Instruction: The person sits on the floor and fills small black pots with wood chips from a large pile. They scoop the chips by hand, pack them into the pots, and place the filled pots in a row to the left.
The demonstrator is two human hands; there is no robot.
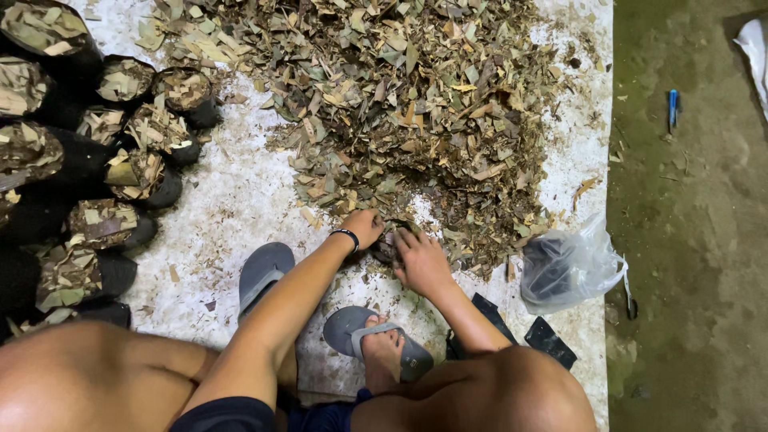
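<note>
1. The landmark is the big pile of dry leaf litter [400, 104], spread over a white sheet [232, 200] on the floor.
2. The left hand [364, 226], with a black band at the wrist, rests at the near edge of the pile, fingers curled around the rim of a small black grow bag [390, 244].
3. The right hand [420, 260] sits just beside it on the other side of the bag, fingers bent and pressing into the bag's mouth; the bag lies between both hands, mostly hidden.
4. Left of the pile stands a cluster of filled black bags [120, 184], each topped with leaf pieces.
5. Right of the pile's near edge lies a clear plastic bag [568, 268] holding dark empty bags.
6. Nearer than the pile, a foot rests on a grey sandal [376, 332]; a second grey sandal [262, 272] lies beside the left forearm.
7. Well to the right of the pile, a small blue object [673, 106] lies on the bare green-stained ground.
</note>
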